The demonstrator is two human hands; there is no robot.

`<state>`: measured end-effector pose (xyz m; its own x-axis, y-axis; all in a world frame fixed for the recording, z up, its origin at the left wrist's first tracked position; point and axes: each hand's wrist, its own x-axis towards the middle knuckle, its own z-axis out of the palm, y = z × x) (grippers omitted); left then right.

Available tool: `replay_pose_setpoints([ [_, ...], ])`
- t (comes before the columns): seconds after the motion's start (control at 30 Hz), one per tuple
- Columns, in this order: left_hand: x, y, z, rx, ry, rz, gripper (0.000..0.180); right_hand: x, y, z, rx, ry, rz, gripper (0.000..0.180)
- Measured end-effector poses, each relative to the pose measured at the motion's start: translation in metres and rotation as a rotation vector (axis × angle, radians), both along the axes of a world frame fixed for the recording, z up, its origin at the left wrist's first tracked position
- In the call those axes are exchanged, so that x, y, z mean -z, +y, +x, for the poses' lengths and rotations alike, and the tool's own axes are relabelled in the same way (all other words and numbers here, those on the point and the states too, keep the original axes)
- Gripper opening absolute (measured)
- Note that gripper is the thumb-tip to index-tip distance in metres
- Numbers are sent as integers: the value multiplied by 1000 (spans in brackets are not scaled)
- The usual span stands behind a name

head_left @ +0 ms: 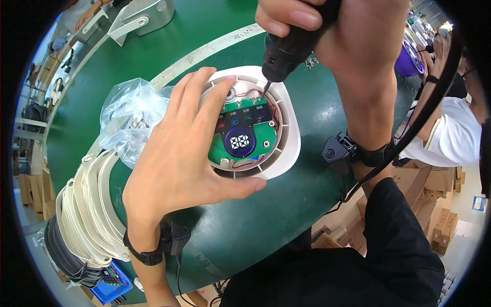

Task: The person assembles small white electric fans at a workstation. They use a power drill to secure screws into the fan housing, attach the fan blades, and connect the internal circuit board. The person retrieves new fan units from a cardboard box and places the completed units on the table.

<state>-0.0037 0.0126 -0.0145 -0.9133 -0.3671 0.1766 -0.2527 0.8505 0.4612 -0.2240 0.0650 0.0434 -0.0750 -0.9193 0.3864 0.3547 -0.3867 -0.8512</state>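
White round housing lies on green bench, green circuit board inside, thin red wires at edge. Looks light, stiff plastic; board fragile, better hold by rim. Left hand spread flat, pressing on housing rim. Right hand closed around black electric screwdriver, bit on board top. Clear plastic bag beside, contents unclear. Stack of white rings at left.
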Motion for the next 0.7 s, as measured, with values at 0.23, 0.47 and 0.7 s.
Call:
replay_pose_setpoints([
  [0.23,1,-1,1,7,0,1,118,-2,1,3,14,16,-1,28],
  [0.47,1,0,2,2,-6,-14,118,-1,2,3,26,30,4,27],
  [0.7,1,-1,-1,4,9,-23,117,6,-2,3,43,77,39,26],
])
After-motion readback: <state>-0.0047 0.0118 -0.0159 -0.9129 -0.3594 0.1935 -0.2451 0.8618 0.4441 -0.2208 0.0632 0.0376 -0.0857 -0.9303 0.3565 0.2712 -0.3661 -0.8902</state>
